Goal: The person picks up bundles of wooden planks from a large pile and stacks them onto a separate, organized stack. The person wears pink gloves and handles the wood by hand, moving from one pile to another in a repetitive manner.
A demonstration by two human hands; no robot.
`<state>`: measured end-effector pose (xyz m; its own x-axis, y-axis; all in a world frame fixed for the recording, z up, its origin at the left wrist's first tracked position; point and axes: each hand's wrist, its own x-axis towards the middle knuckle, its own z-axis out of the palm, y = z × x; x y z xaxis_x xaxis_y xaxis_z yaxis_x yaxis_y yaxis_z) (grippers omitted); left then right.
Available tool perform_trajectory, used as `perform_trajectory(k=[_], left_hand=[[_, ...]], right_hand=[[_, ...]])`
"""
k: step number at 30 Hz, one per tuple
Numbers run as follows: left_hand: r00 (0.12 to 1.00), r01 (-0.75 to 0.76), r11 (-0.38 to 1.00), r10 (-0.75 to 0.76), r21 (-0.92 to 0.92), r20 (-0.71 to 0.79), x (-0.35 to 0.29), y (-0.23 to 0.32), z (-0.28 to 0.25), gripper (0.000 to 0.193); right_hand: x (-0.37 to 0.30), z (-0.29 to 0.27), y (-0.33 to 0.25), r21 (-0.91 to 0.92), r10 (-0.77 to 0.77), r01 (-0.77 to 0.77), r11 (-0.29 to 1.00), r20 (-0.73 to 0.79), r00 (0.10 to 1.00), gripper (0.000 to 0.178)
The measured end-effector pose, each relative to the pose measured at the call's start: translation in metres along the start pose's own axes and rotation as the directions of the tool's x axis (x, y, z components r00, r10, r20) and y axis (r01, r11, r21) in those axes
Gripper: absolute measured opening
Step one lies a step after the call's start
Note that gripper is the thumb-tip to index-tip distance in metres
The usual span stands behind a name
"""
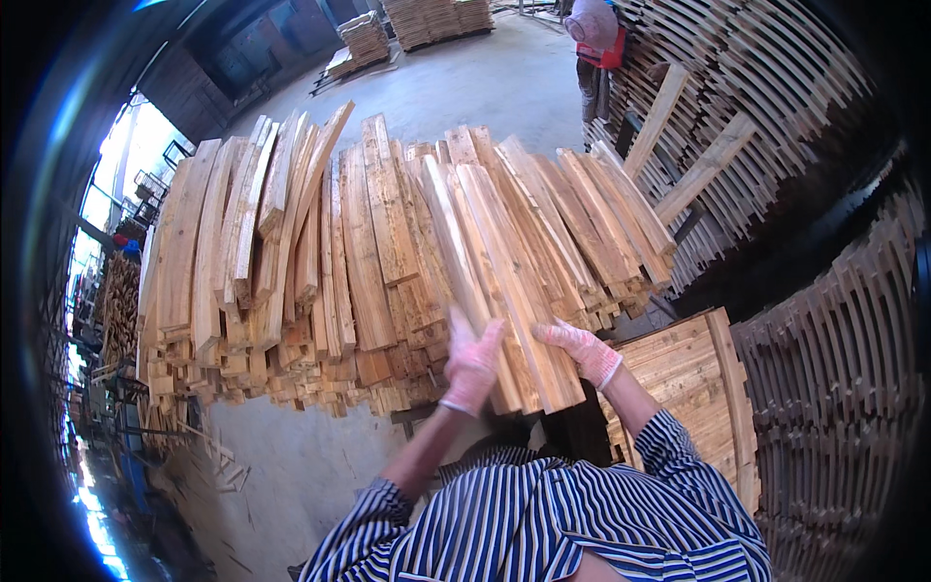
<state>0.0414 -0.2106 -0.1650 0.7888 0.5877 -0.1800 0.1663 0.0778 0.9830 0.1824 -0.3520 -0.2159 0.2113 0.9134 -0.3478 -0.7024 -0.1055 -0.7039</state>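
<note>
My left hand (472, 364), in a pink-and-white knitted glove, presses against the left side of a few long wooden planks (519, 291). On the opposite edge my right hand (584, 353), gloved alike, grips the same planks. Their near ends stick out toward my body, and their far ends lie over a big pile of planks (373, 233). The left fingertips are slightly blurred and partly hidden by the wood. Light brown, rough boards of uneven length make up the pile, some lying askew on top.
A wooden panel (669, 388) stands at my right, beside tall stacks of spaced boards (824, 388). Two planks (703, 165) lean near the far-right stacks. A person (596, 48) in a hat stands there. More stacked wood (436, 21) is at the back; scraps (228, 466) lie on the floor, left.
</note>
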Motion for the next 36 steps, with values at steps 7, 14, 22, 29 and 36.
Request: perform_trajectory(k=[7,14,22,29,36], left_hand=[[0.902,0.416,0.558,-0.353,-0.718,0.248,-0.010,-0.058,0.024,0.059],[0.963,0.260,0.409,-0.044,-0.875,0.266,0.014,-0.125,0.050,0.082],[0.838,0.498,0.412,-0.002,-0.763,0.545,-0.030,-0.103,0.125,0.079],[0.597,0.666,0.536,0.035,-0.519,0.802,-0.054,-0.034,0.207,0.080],[0.460,0.397,0.887,0.029,-0.235,0.887,-0.033,-0.054,0.272,0.060]], right_hand=[[-0.095,-0.021,-0.010,-0.462,0.029,-0.048,0.886,-0.049,0.998,0.105],[-0.172,-0.014,-0.012,-0.834,-0.013,-0.046,0.550,-0.064,0.998,0.117],[-0.259,0.008,0.002,-0.902,-0.338,-0.345,0.259,-0.419,0.843,0.128],[-0.262,0.000,0.024,-0.782,-0.691,-0.294,0.550,-0.624,0.365,0.130],[-0.352,-0.062,0.043,-0.790,-0.763,-0.014,0.613,-0.596,0.250,0.141]])
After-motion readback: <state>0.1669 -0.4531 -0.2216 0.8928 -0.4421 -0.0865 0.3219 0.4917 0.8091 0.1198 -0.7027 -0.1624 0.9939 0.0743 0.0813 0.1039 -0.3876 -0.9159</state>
